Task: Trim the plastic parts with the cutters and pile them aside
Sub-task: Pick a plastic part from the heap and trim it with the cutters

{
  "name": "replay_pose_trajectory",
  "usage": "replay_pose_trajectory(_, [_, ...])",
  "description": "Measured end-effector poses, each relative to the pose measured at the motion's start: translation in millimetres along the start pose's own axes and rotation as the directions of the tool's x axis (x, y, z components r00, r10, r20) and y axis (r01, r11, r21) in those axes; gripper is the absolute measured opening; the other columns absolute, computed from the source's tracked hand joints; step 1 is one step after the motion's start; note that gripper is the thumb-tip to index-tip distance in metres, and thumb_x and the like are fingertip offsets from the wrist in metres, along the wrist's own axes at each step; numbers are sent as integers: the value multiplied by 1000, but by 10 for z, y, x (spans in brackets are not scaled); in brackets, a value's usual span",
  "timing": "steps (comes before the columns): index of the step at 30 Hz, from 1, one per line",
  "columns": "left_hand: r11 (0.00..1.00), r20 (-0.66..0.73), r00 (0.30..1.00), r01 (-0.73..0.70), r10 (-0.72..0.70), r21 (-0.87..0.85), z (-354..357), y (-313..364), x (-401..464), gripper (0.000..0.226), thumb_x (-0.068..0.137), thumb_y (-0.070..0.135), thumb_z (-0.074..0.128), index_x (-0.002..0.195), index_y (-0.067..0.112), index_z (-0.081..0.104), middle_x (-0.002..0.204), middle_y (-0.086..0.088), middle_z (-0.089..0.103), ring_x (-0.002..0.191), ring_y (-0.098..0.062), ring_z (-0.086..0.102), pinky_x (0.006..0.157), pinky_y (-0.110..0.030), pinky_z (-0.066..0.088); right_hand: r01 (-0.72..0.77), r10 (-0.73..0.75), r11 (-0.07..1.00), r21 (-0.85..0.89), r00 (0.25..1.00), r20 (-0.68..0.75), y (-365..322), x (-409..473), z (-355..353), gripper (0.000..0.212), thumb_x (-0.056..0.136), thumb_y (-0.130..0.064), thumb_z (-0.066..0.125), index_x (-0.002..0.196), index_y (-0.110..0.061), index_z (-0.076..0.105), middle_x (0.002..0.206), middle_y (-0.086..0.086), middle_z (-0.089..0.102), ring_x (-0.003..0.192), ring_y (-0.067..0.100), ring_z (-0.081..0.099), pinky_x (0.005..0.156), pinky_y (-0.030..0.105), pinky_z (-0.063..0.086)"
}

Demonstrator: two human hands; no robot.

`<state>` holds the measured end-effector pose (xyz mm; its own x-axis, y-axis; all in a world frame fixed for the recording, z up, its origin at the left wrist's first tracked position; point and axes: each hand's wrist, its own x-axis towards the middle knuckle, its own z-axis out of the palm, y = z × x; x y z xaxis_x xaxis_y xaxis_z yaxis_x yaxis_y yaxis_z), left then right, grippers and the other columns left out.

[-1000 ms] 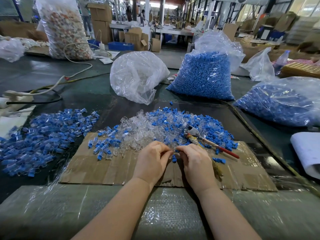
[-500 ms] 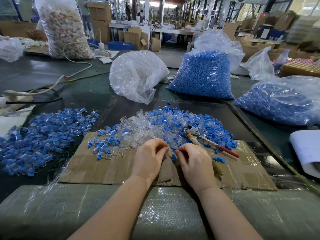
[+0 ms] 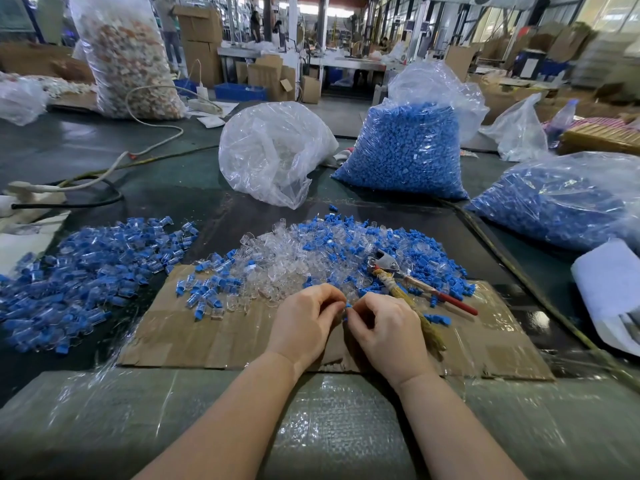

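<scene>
A heap of loose clear and blue plastic parts (image 3: 332,251) lies at the far edge of a cardboard sheet (image 3: 194,337). My left hand (image 3: 304,320) and my right hand (image 3: 384,327) meet over the cardboard, fingers curled, pinching a small blue part (image 3: 347,307) between them. The cutters (image 3: 415,282), with a red handle and a wrapped handle, lie untouched on the cardboard just right of my right hand. A pile of joined blue-and-clear parts (image 3: 86,271) spreads on the dark table at the left.
A clear bag (image 3: 273,150) and two bags of blue parts (image 3: 405,150) (image 3: 561,199) stand behind the heap. White sheets (image 3: 609,292) lie at the right edge. Cables (image 3: 104,174) cross the table at the left. A plastic-wrapped surface (image 3: 311,427) runs along the near edge.
Both hands dipped to the heap's near edge, then came together again over the cardboard with a small blue part between the fingertips. The cutters stayed where they were.
</scene>
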<state>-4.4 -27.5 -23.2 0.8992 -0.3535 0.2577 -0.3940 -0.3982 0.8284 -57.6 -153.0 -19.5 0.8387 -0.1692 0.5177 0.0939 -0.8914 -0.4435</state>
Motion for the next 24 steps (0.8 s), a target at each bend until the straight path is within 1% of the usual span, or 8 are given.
replay_pose_trajectory(3, [1000, -2, 1000, 16, -16, 12, -10, 5, 10, 9, 87, 15, 62, 89, 21, 68, 84, 8, 68, 82, -8, 62, 81, -23, 48, 18, -18, 1000, 8, 1000, 11, 2, -2, -6, 15, 80, -19, 72, 70, -11, 65, 68, 2, 66, 66, 24, 59, 68, 31, 41])
replay_pose_trajectory(6, [999, -10, 999, 40, -40, -7, -20, 8, 22, 12, 88, 16, 61, 85, 26, 65, 80, 12, 66, 80, -5, 61, 77, -18, 47, 35, -36, 999, 41, 999, 10, 7, 1, -22, 14, 80, -23, 74, 75, -12, 66, 72, -1, 65, 70, 20, 59, 69, 34, 46])
replay_pose_trajectory(7, [999, -10, 999, 45, -46, -17, -23, 10, 22, 13, 88, 16, 61, 84, 28, 63, 79, 13, 65, 79, -4, 61, 75, -16, 47, 42, -43, 998, 56, 999, 12, 8, 3, -26, 14, 79, -24, 75, 79, -12, 66, 74, -2, 65, 72, 19, 59, 70, 33, 47])
replay_pose_trajectory(11, [996, 3, 998, 55, -55, -72, -24, 19, 19, 20, 88, 14, 61, 84, 33, 61, 74, 10, 66, 72, -6, 63, 74, -22, 51, 86, -88, 992, 87, 996, 19, 11, 4, -42, 19, 79, -19, 75, 96, -13, 69, 85, -3, 64, 82, 14, 58, 77, 30, 49])
replay_pose_trajectory(13, [996, 4, 999, 51, -51, -74, -23, 19, 22, 23, 88, 12, 61, 82, 34, 62, 74, 8, 67, 73, -8, 63, 75, -24, 52, 114, -116, 990, 85, 993, 21, 11, 9, -48, 18, 79, -16, 75, 96, -12, 70, 84, -2, 63, 80, 15, 58, 75, 32, 51])
replay_pose_trajectory(16, [997, 4, 999, 46, -46, -57, -23, 14, 24, 21, 88, 12, 61, 82, 32, 63, 75, 8, 68, 73, -8, 63, 75, -23, 51, 131, -133, 988, 82, 991, 18, 10, 13, -48, 15, 79, -15, 74, 93, -12, 71, 81, -1, 63, 77, 16, 58, 72, 34, 52])
replay_pose_trajectory(20, [998, -4, 999, 32, -33, -61, -24, 8, 26, 18, 87, 12, 63, 83, 29, 65, 74, 10, 67, 71, -3, 62, 72, -17, 50, 135, -136, 988, 78, 991, 6, 15, 15, -44, 12, 80, -14, 73, 92, -12, 71, 81, 0, 63, 77, 17, 59, 72, 35, 51])
replay_pose_trajectory(24, [998, -7, 1000, 14, -15, -59, -29, 14, 23, 18, 84, 13, 66, 81, 30, 64, 72, 12, 66, 69, 2, 59, 66, -7, 45, 147, -147, 986, 76, 989, 1, 16, 20, -44, 12, 79, -11, 73, 91, -11, 71, 81, 1, 64, 78, 19, 60, 72, 35, 52])
